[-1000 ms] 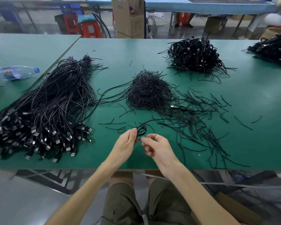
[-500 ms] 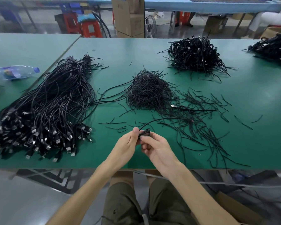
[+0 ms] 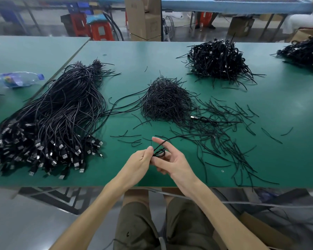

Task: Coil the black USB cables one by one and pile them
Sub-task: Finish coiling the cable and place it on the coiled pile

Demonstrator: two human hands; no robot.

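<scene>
The small coil of the black USB cable (image 3: 159, 152) sits between the two hands, held close together above the near part of the green table (image 3: 116, 168): the left hand (image 3: 139, 162) pinches it, and the right hand (image 3: 173, 164) touches it with fingers spread and nearly straight. The uncoiled tail (image 3: 184, 137) runs from the coil forward and to the right, across the right index finger (image 3: 156, 140), so I judge the right hand is nearer to wind it in

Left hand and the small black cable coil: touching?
Touching. The head view shows the left hand pinching the cable coil at the coil's left edge, with no gap between them.
</scene>
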